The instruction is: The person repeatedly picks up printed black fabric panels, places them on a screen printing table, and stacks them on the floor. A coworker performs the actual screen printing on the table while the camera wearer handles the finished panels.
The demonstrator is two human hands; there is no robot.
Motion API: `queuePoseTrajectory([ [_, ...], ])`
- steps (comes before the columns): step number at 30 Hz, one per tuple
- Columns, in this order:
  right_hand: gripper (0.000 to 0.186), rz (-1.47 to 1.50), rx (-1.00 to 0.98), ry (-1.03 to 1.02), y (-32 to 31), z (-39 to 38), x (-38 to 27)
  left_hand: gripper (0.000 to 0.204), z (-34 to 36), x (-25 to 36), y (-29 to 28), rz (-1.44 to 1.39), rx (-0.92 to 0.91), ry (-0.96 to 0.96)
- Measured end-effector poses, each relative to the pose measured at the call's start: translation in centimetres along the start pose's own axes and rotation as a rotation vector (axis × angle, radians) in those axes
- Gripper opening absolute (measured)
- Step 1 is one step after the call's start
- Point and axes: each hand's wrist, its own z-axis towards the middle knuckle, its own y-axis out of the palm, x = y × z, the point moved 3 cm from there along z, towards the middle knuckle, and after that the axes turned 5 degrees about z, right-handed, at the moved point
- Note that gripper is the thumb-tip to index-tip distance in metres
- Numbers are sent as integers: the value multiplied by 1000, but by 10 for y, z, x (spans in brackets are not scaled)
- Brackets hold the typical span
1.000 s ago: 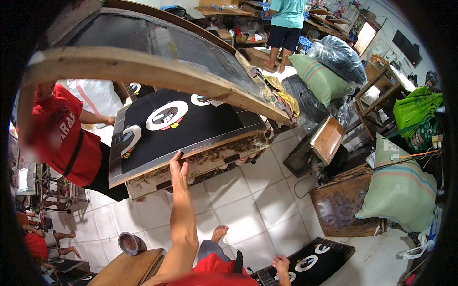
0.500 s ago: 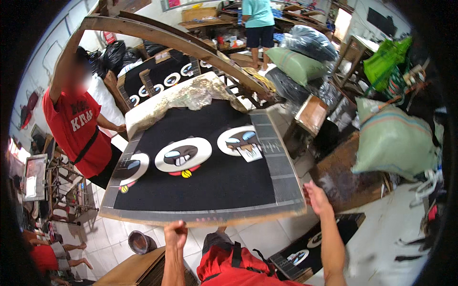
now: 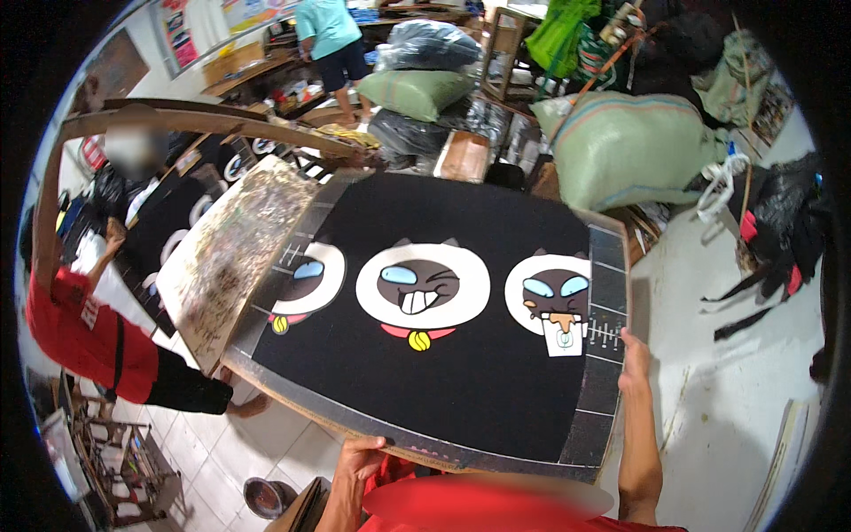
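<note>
A wide flat board (image 3: 523,468) with a dark marked border is held up in front of me. Black fabric (image 3: 461,403) lies over it, printed with three round cartoon cat faces, the middle one (image 3: 424,288) winking and the left one partly cut by the fabric's edge. My left hand (image 3: 359,457) is closed on the near edge, thumb on top and the other fingers underneath. At the right edge my right hand (image 3: 635,359) grips the board's side, its fingers partly hidden behind it.
A paint-stained tabletop (image 3: 232,244) under a curved wooden beam (image 3: 204,124) adjoins the board's left. A person in red (image 3: 93,341) stands left; another in teal (image 3: 330,35) is at the back. Stuffed green sacks (image 3: 634,146) lie beyond. A bucket (image 3: 269,498) stands on tiles.
The board with the black fabric has swung to the right, partly off the stained tabletop, and my view has turned with it. My right hand has closed on its side edge.
</note>
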Motion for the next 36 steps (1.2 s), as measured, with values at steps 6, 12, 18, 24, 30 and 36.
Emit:
queuePoseTrajectory([
  [6,22,52,239,-361,-42,-70,-29,57,73,25,44,-384,-136,-72],
  [12,30,138,399,-607,-40,-143,-18,97,141,51,68,-157,-107,-226],
  [18,44,-380,888,-619,-59,-198,-17,101,190,78,86,-70,-240,-303],
  [24,37,-1163,1045,-1418,32,-259,-154,101,215,108,109,-32,-366,-416],
  [30,54,-1643,750,-1441,173,-229,-277,101,239,117,145,-6,-456,-511],
  [36,46,-1107,189,-652,196,-138,-335,99,256,124,199,71,-458,-493],
])
